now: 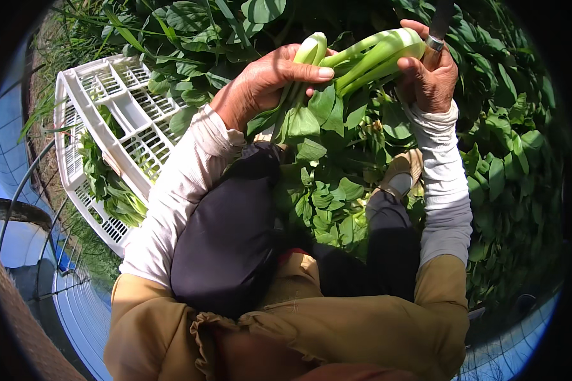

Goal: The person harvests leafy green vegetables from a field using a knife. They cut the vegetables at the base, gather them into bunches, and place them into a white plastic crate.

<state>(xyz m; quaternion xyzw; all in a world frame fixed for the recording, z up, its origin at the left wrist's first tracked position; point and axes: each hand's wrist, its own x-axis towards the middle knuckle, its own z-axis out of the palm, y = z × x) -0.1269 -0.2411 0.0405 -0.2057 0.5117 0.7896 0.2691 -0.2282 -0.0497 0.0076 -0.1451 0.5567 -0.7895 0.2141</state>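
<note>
My left hand [281,76] pinches leafy green stalks between thumb and fingers, at the upper middle of the head view. A bunch of pale green bok choy [372,57] spans from there to my right hand [431,76], whose thumb and fingers touch its thick base end. That same hand grips a knife by its wooden handle [432,58]. The dark blade [442,21] points up towards the picture's rim, its tip not visible. Leaves of the bunch hang down below both hands. Part of the right fingers lies hidden behind the stalks and handle.
A white slatted plastic crate [128,112] stands at the left with leafy greens [119,190] in it. Growing leafy plants [500,128] fill the right side and top. Loose leaves [333,205] lie between my shoes. A metal wire frame [21,185] is at the far left.
</note>
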